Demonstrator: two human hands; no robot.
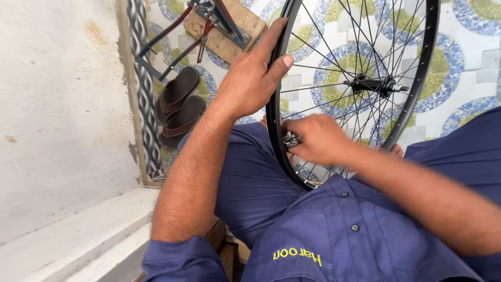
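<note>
The floor (469,52) below me is tiled in a pattern of blue and green rings on white; to my left runs a rough whitewashed wall (62,104) with a pale ledge at its foot, and a strip of dark braided tiling edges the floor beside it. A pair of brown sandals (179,107) lies on the tiles near that strip; just beyond them a wooden board (229,36) carries a blue and red metal stand (209,21).

I am sitting in a blue work shirt and trousers; a black bicycle wheel (422,68) stands upright on its rim between my knees, its lower edge down at my lap, its thin spokes running in to the black hub (373,83) with its axle sticking out.

My left hand (250,78) is laid over the rim near the top left, fingers stretched along the outside and thumb pressed on the inner face, clasping it loosely; my right hand (318,138) is lower, closed in a fist round a small silvery tool (291,140) that sits against the inside of the rim where the spokes meet it; what kind of tool it is I cannot tell, since my fingers cover most of it.
</note>
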